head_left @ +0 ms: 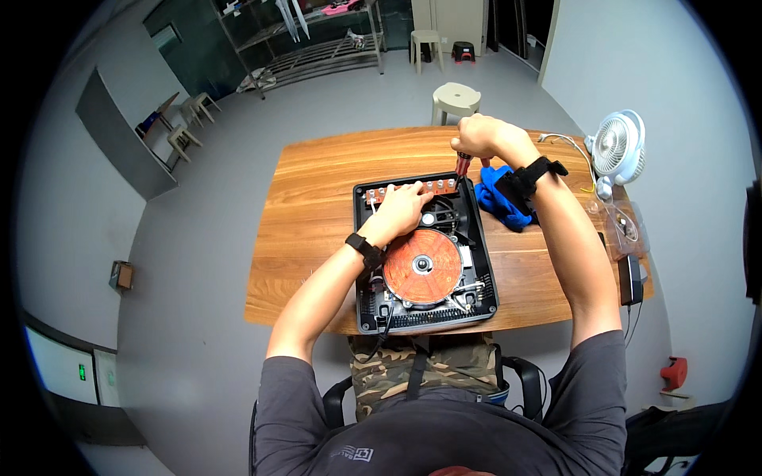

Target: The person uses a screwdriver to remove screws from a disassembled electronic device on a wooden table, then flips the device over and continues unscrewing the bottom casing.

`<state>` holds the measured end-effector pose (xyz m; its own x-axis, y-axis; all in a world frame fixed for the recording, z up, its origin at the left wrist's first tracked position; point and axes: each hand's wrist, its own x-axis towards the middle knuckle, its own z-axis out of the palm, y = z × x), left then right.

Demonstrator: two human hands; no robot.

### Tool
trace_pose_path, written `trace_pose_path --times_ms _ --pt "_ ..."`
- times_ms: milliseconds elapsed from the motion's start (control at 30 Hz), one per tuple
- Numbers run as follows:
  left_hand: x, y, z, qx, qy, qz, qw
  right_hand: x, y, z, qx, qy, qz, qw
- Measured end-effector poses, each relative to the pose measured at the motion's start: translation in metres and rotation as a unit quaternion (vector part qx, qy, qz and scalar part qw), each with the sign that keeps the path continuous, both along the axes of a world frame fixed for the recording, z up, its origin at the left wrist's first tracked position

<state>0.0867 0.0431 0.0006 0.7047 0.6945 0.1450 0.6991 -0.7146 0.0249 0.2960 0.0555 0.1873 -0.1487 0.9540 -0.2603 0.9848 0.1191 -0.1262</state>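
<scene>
An opened black appliance housing [482, 301] lies on the wooden table, with a round copper-coloured coil [410, 278], a black fan [445, 215] and an orange strip board [440, 186] with several round buttons inside. My left hand [401, 208] lies over the upper middle of the housing, fingers apart and resting on the strip board, partly hiding it and the fan. My right hand [486, 136] grips a red screwdriver [463, 165] upright, its lower end at the housing's upper right corner; the tip is too small to make out. A blue cloth [500, 208] lies just right of the housing.
Along the table's [294, 222] right side are a white fan [615, 145], cables, a clear plastic container [619, 230] and a black box-shaped device [630, 279]. A stool [456, 98] stands beyond the far edge, shelving [309, 55] farther back.
</scene>
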Motion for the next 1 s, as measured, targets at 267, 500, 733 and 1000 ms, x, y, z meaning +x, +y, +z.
trace_pose_path --times_ms 267,500,733,1000 --pt "0.006 0.006 0.001 -0.001 0.011 0.0 1.0 0.016 0.006 -0.018 0.089 0.016 0.102 0.991" --pt "0.001 0.005 -0.001 0.015 0.012 0.001 1.0 0.004 0.004 -0.026 0.139 0.028 0.14 0.98" --pt "-0.005 0.006 0.016 -0.073 -0.005 0.002 0.997 -0.001 0.013 -0.036 0.169 0.016 0.135 0.976" --pt "-0.048 0.031 0.038 -0.061 -0.119 -0.001 0.991 0.001 0.005 -0.031 0.153 0.025 0.124 0.98"
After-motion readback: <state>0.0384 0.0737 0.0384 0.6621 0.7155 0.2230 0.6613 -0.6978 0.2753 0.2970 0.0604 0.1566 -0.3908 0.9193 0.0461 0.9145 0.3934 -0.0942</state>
